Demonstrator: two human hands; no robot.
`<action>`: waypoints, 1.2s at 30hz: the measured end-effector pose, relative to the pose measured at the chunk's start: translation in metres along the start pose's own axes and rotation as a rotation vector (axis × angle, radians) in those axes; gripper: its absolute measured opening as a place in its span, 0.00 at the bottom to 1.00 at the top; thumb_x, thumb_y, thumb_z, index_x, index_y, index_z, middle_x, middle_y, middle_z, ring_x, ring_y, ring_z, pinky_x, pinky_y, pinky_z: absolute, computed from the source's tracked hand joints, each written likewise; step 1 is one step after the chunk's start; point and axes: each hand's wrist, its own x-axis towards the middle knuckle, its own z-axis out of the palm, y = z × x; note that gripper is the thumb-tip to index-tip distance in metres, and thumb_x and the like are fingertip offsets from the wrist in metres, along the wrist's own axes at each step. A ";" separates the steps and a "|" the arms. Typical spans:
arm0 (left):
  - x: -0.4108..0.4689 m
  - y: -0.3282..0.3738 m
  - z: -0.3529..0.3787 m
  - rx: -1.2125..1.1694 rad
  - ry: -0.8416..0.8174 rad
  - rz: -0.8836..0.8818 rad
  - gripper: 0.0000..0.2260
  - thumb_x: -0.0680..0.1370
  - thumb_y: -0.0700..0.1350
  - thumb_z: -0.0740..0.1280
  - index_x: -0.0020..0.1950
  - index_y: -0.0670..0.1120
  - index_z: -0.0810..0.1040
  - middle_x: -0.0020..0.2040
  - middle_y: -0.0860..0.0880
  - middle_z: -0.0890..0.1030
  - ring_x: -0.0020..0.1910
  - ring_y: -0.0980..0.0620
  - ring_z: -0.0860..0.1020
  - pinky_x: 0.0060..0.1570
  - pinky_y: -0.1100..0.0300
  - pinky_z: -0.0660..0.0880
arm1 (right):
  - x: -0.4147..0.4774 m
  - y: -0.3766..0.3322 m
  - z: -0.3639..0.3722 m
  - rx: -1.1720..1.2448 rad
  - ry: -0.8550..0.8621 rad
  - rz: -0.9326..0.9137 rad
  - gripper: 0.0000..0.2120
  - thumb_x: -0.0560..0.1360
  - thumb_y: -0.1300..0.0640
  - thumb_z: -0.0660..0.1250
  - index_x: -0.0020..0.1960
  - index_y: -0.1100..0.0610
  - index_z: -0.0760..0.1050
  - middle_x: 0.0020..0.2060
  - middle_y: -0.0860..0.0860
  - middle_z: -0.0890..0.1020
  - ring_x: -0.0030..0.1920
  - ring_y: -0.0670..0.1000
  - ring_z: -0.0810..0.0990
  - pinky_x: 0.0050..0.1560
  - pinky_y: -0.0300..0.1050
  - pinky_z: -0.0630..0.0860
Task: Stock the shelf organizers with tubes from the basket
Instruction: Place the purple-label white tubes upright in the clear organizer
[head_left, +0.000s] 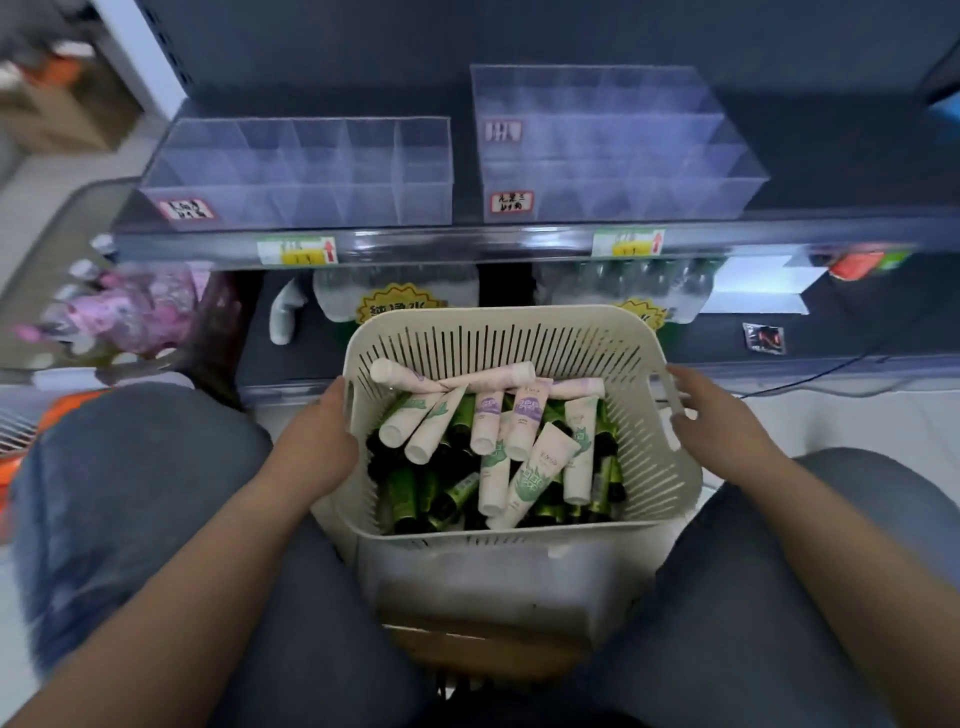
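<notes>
Tubes (519, 457), white ones over dark green ones, lie piled in the cream basket (509, 332), which sits between the person's knees (130, 467) in front of the shelf (467, 239). At far left are blurred pink packages (130, 312). The left organizer (301, 171), clear and divided, stands on the shelf. The left hand (322, 441) grasps the basket's left wall, thumb at the rim. Water bottle packs (395, 291) under the shelf are partly hidden by the basket. The right organizer (608, 140) stands just beside the left one. The right hand (722, 421) is closed around the basket's right handle
</notes>
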 end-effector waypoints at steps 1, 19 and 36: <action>-0.004 0.003 -0.001 0.016 0.017 0.013 0.29 0.76 0.35 0.59 0.76 0.46 0.57 0.66 0.40 0.72 0.62 0.39 0.73 0.54 0.53 0.71 | -0.004 -0.003 -0.001 -0.026 0.028 -0.021 0.25 0.76 0.66 0.58 0.72 0.53 0.63 0.66 0.56 0.73 0.63 0.58 0.74 0.56 0.50 0.72; 0.016 0.057 -0.018 0.301 0.046 0.297 0.09 0.76 0.36 0.60 0.54 0.42 0.75 0.54 0.45 0.75 0.48 0.47 0.75 0.42 0.58 0.69 | 0.022 -0.081 0.030 -0.177 -0.014 -0.150 0.18 0.75 0.63 0.60 0.65 0.56 0.73 0.64 0.53 0.75 0.62 0.53 0.74 0.58 0.42 0.69; 0.128 0.061 0.031 0.700 -0.258 0.302 0.12 0.76 0.41 0.63 0.59 0.44 0.75 0.56 0.46 0.78 0.54 0.47 0.77 0.53 0.53 0.77 | 0.133 -0.075 0.106 -0.173 -0.203 -0.030 0.12 0.77 0.60 0.59 0.57 0.62 0.74 0.55 0.59 0.79 0.53 0.57 0.77 0.46 0.43 0.70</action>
